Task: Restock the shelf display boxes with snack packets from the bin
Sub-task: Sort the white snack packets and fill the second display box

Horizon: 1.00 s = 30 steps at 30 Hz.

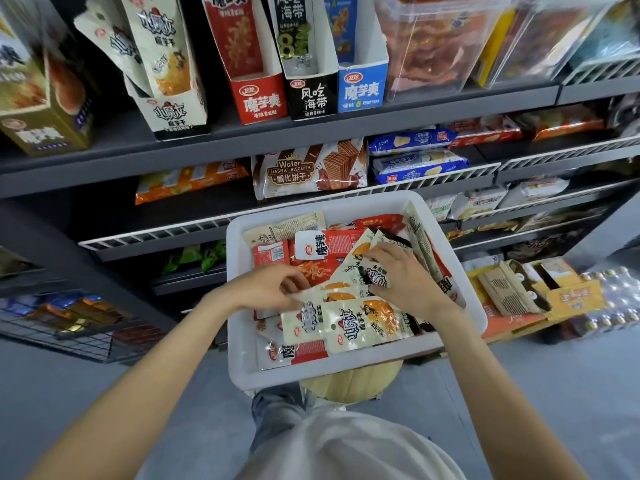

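Note:
A white plastic bin (pixel 239 341) sits on a round stool in front of the shelves, full of red and cream snack packets. My left hand (pixel 273 287) pinches the edge of a cream packet (pixel 349 323) at the bin's middle. My right hand (pixel 405 275) grips a few cream-and-black packets (pixel 360 265) fanned out above the pile. On the top shelf stand open display boxes: a cream one (pixel 173 112), a red one (pixel 258 98), a black one (pixel 311 97) and a blue one (pixel 362 88).
A tan display box (pixel 45 133) stands at the far left of the top shelf; clear tubs (pixel 429 43) of snacks are on the right. Wafer biscuits (pixel 308 171) and cracker packs fill the shelf below. Cardboard boxes (pixel 519 289) lie on the floor at right.

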Tool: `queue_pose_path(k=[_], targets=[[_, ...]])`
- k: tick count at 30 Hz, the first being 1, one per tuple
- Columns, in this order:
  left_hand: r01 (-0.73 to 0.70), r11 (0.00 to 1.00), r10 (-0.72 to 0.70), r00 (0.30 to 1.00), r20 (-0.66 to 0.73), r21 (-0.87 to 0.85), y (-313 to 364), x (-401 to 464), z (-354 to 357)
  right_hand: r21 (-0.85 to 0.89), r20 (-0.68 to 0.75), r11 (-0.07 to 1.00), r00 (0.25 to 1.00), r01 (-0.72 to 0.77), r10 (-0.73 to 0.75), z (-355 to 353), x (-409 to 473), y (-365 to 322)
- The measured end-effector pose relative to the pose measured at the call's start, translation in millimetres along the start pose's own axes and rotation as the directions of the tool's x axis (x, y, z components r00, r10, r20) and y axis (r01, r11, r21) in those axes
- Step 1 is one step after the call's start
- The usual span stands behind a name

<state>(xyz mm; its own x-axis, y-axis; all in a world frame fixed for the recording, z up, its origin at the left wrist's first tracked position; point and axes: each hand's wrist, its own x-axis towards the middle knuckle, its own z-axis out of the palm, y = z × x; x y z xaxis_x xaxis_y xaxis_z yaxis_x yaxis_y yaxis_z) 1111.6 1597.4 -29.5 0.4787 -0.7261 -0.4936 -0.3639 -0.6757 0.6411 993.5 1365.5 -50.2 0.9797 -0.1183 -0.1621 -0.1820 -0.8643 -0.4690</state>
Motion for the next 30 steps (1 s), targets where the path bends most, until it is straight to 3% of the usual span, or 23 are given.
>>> queue_pose_path(k=[3, 6, 11, 14, 17, 20, 22, 23, 25, 27, 30], targets=[[-0.077, 0.979, 0.030, 0.971, -0.238, -0.190, -1, -2, -9, 0.095, -0.083, 0.986, 0.988, 0.140, -0.133, -4, 4, -17], [-0.188, 0.949, 0.075, 0.914, -0.398, -0.253, 6, -7, -18, 0.230, -0.125, 0.955, 0.978, 0.190, -0.165, -12, 12, -39], [-0.362, 0.888, 0.093, 0.745, -0.660, -0.284, 29, -17, -31, 0.125, -0.156, 0.971, 0.971, 0.202, -0.182, -25, 30, -68], [-0.456, 0.781, -0.026, 0.659, -0.752, -0.426, 39, -22, -38, 0.368, -0.184, 0.902, 0.968, 0.227, -0.169, -31, 35, -82], [-0.478, 0.625, -0.148, 0.704, -0.695, -0.617, 42, -29, -47, 0.605, -0.203, 0.777, 0.977, 0.173, -0.060, -38, 39, -92], [-0.501, 0.447, -0.169, 0.766, -0.620, -0.741, 40, -38, -53, 0.794, -0.194, 0.592, 0.980, 0.136, 0.035, -43, 44, -103], [-0.510, 0.402, -0.175, 0.772, -0.611, -0.760, 38, -40, -55, 0.849, -0.196, 0.510, 0.979, 0.138, 0.062, -44, 49, -112], [-0.510, 0.419, -0.181, 0.764, -0.620, -0.751, 38, -42, -55, 0.864, -0.203, 0.481, 0.977, 0.147, 0.065, -45, 52, -118], [-0.516, 0.565, -0.193, 0.676, -0.711, -0.644, 38, -46, -60, 0.869, -0.233, 0.461, 0.971, 0.179, 0.061, -48, 59, -129], [-0.530, 0.722, -0.141, 0.516, -0.845, -0.444, 37, -55, -73, 0.852, -0.274, 0.476, 0.960, 0.220, 0.048, -56, 68, -139], [-0.546, 0.813, -0.041, 0.293, -0.955, -0.203, 34, -77, -110, 0.861, -0.325, 0.422, 0.946, 0.286, 0.022, -77, 87, -155]])
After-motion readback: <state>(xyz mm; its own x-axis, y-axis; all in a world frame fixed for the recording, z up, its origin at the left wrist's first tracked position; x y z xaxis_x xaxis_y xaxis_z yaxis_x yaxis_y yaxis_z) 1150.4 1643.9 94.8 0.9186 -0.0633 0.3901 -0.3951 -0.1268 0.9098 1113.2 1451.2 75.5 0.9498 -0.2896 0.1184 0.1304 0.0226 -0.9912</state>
